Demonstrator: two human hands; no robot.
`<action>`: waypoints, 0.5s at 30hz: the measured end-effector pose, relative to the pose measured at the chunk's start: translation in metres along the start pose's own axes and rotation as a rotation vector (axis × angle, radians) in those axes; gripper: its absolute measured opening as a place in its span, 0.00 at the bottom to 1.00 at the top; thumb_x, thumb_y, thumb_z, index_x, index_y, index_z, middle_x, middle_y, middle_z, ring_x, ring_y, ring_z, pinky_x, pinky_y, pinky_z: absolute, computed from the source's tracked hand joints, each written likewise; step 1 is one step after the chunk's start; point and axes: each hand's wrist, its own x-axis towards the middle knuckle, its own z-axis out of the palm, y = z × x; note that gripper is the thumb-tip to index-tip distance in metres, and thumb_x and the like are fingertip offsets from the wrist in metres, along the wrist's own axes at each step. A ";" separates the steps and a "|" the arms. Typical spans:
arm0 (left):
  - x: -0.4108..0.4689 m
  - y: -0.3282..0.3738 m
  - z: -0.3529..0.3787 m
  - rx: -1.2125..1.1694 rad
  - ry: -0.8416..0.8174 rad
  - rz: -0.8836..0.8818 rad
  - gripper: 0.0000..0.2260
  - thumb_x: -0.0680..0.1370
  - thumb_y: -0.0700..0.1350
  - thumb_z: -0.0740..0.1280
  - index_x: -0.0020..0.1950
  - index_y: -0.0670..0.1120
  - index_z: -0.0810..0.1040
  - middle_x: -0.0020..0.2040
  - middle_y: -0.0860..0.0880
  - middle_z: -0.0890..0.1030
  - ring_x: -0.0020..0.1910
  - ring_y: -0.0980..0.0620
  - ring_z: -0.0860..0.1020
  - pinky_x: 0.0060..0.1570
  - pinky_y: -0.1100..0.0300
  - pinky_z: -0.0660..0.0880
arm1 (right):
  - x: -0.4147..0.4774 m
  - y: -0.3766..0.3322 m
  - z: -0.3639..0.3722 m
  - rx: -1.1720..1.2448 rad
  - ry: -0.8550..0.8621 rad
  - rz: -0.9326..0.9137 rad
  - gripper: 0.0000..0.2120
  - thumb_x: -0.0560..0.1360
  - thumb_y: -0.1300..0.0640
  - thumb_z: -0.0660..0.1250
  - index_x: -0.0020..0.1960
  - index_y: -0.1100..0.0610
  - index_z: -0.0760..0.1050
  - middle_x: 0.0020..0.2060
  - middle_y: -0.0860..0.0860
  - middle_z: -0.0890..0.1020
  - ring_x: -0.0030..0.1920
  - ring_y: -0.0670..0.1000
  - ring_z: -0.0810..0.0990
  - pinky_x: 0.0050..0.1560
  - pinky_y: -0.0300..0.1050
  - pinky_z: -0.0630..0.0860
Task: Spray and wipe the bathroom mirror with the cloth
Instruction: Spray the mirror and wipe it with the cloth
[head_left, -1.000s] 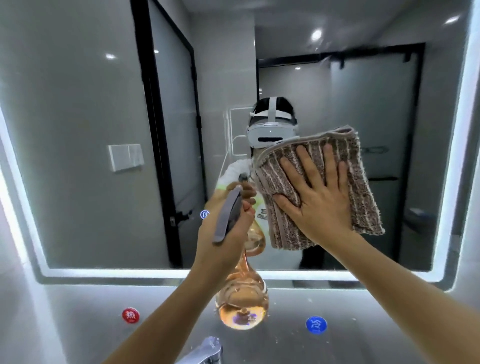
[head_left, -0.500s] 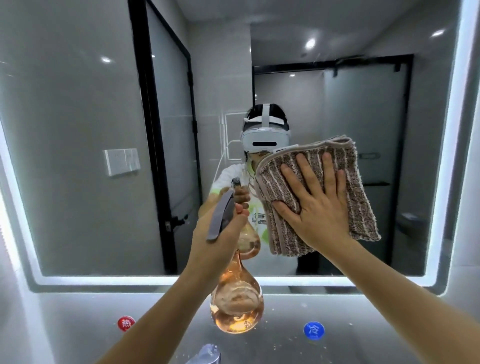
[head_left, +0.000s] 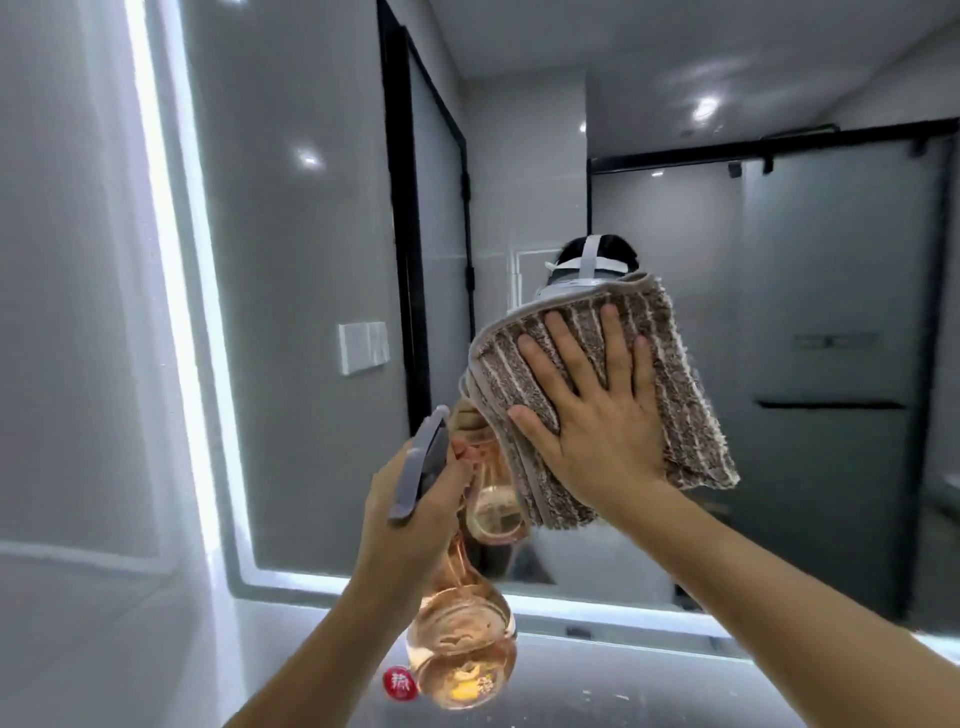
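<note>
Head view, wiping phase. The right hand (head_left: 602, 415) lies flat, fingers spread, pressing the folded brown striped cloth (head_left: 670, 384) against the bathroom mirror (head_left: 322, 249). The left hand (head_left: 410, 509) is wrapped around the neck of the amber spray bottle (head_left: 457, 639), fingers curled at the grey trigger head (head_left: 421, 462); whether the trigger is being squeezed cannot be told. The bottle hangs just in front of the glass, beside and below the cloth, its round base over the pale surface (head_left: 623, 696) near a red round tap label (head_left: 400, 684).

Compared with the two preceding views, the framing has swung: the lit left edge of the mirror (head_left: 171, 312) now stands large and oblique, and the lower lit border tilts, whereas half a second ago the mirror was seen nearly square-on. The cloth and flat hand now cover the reflected headset that earlier showed beside the cloth's top corner, so the cloth has travelled upward and slightly leftward on the glass relative to the reflection. The bottle keeps its place beside the cloth.

Interpretation: the wipe is under way and appears to be working toward the left part of the glass. The wide area near the lit left edge and the right-hand expanse remain to be covered, so the task is judged only partly done. No spray mist or streaks can be made out.
</note>
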 end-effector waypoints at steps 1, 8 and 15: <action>0.004 -0.004 -0.016 0.000 0.029 -0.004 0.07 0.75 0.37 0.65 0.36 0.39 0.75 0.29 0.51 0.78 0.32 0.54 0.75 0.34 0.61 0.74 | 0.005 -0.021 0.005 0.009 0.005 -0.030 0.30 0.75 0.35 0.43 0.74 0.46 0.48 0.74 0.46 0.50 0.73 0.56 0.35 0.72 0.55 0.36; 0.008 -0.012 -0.064 0.057 0.092 0.028 0.09 0.74 0.40 0.67 0.40 0.34 0.75 0.39 0.29 0.74 0.38 0.45 0.72 0.42 0.50 0.71 | 0.011 -0.043 0.012 -0.021 0.059 -0.203 0.28 0.75 0.37 0.53 0.72 0.46 0.61 0.72 0.48 0.64 0.73 0.58 0.54 0.71 0.56 0.43; -0.025 -0.027 0.006 -0.008 -0.035 -0.064 0.06 0.74 0.38 0.67 0.42 0.34 0.77 0.35 0.43 0.77 0.38 0.49 0.74 0.41 0.57 0.72 | -0.055 0.065 -0.008 -0.067 -0.057 -0.065 0.29 0.76 0.34 0.40 0.74 0.46 0.51 0.73 0.48 0.56 0.74 0.51 0.36 0.72 0.53 0.38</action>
